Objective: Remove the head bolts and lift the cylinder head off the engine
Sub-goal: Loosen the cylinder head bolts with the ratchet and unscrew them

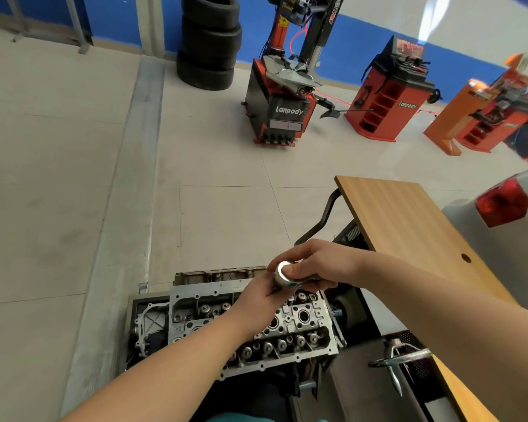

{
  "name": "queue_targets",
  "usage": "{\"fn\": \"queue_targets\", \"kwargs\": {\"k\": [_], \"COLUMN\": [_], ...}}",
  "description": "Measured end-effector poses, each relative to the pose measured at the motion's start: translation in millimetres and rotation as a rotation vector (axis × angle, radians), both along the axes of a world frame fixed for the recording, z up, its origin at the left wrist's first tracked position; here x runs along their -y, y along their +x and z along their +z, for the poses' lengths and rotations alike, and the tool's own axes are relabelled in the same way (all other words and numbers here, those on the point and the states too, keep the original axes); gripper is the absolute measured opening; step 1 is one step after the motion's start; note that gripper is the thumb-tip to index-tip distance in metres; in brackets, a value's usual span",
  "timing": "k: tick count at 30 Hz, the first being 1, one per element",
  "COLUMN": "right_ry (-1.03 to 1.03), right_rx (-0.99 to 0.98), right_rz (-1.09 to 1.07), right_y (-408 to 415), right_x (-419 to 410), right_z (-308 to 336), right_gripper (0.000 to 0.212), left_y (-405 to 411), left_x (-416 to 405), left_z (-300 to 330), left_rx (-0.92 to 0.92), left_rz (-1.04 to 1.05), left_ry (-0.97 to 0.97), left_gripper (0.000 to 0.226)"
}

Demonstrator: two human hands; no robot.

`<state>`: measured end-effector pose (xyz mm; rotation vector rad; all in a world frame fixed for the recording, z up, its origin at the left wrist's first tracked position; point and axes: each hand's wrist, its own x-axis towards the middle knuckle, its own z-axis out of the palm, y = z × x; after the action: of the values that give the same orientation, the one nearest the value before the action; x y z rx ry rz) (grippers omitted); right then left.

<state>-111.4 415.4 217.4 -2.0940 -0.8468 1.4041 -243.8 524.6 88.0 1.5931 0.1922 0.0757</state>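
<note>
A chrome ratchet (284, 274) is held above the cylinder head (293, 325) by both hands. The right hand (314, 264) is curled around the handle of the ratchet, with the thumb laid against its round head. The left hand (258, 300) is closed around the lower part of the tool, just under that round head; what exactly is pinched there by its fingers cannot be seen. The cylinder head is seated on the engine block (214, 275), low in the middle of the view, with its valve springs and bolt holes turned upward. To the right of the engine a wooden counter (409, 220) is seen, and behind it the rear of a grey car (500, 214) with a red tail lamp. Further away, on the tiled floor (73, 178), a stack of tyres (209, 41) and a red tyre changer (282, 99) are placed near the blue and white wall.
</note>
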Motion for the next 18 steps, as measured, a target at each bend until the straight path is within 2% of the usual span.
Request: {"fn": "queue_targets", "kwargs": {"k": [4,7,12,18], "right_ry": [-0.008,-0.039,-0.098,-0.024], "right_rx": [-0.023,0.010,0.053,0.031], "right_rz": [0.026,0.101,0.182,0.014], "right_y": [0,3,6,-8], "right_x": [-1,-7,-18,-9], "right_z": [-1,3,14,8], "right_gripper": [0.027,0.025,0.025,0.024], "left_y": [-1,0,1,-1], "left_x": [-4,-7,-7,-10], "left_z": [-3,-3,-2,-2], "left_rx": [-0.021,-0.045,-0.063,-0.035], "left_rz": [-0.059,-0.086,-0.077,-0.084], "left_ry": [-0.046,-0.059,-0.072,-0.073], "left_gripper": [0.015,0.031,0.017,0.027]}}
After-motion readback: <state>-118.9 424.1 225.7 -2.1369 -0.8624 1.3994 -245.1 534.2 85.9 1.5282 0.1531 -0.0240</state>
